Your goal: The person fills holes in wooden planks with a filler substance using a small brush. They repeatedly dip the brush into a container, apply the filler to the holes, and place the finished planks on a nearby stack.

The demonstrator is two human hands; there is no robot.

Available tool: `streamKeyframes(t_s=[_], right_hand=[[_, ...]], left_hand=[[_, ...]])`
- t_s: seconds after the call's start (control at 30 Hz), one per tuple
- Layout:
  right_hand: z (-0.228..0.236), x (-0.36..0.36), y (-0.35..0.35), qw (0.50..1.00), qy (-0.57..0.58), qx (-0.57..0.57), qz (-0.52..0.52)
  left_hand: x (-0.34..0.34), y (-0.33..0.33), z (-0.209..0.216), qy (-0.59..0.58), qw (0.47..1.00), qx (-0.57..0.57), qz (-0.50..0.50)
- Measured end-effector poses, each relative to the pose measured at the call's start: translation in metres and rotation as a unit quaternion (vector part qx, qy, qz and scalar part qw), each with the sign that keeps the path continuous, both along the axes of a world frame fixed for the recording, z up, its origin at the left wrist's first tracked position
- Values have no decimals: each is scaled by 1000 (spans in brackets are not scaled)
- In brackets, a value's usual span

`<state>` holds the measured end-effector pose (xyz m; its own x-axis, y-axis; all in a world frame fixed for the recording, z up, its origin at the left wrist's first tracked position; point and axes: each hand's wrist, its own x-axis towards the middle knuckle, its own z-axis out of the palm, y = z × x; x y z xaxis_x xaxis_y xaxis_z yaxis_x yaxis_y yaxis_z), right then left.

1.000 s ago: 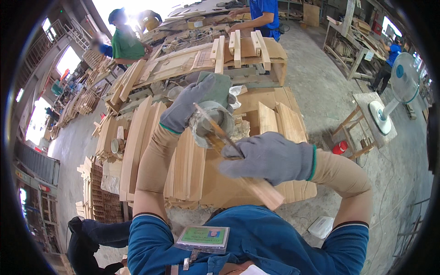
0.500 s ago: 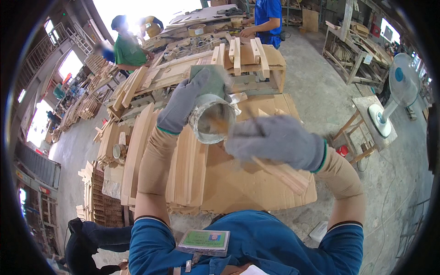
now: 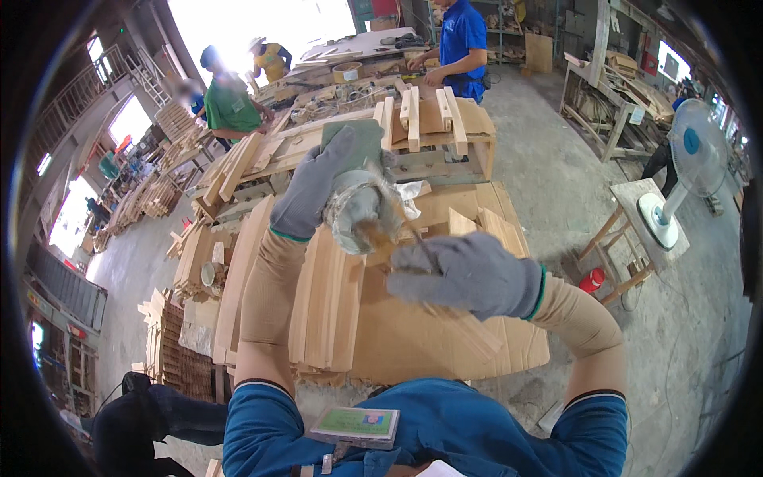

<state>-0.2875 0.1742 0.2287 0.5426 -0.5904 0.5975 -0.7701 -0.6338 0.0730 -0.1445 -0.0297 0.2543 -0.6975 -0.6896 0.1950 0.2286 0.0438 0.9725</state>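
My gloved left hand [image 3: 314, 187] is wrapped round a whitish, crusted round pot [image 3: 342, 211], tilted with its mouth toward my right hand. A flat dark-green pad [image 3: 354, 141] is held in that same hand, against the pot's far side. My gloved right hand [image 3: 473, 274] is closed on a thin dark tool [image 3: 425, 250], smeared by motion. A blurred brownish patch shows at the pot's mouth near the tool, so its tip cannot be made out. Below the hands, pale wooden strips [image 3: 326, 306] lie side by side on a cardboard sheet [image 3: 413, 338].
Short wooden pieces [image 3: 499, 230] lie on the cardboard at right. Beyond it stands a bench with upright slats [image 3: 453, 119]. A fan [image 3: 660, 219] rests on a stool to the right. Co-workers in green [image 3: 230, 103] and blue [image 3: 463, 48] stand at the far bench.
The pot has tipped further and its mouth has turned more downward. My right hand has moved slightly left and nearer to me, with the tool in it.
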Motion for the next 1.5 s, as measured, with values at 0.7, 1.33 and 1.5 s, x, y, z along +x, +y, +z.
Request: streamKeyframes(t_s=[0.7,1.33,1.5], right_hand=[[0,-8,5,980,-193,17,52],[23,-1,6,1000,-14,-21,2],[13,-3,1,997,30,-72,-10]], left_hand=[[8,10,5,93,994,-43,-32],[11,10,14,85,993,-77,0],[10,12,19,133,989,-25,-58]])
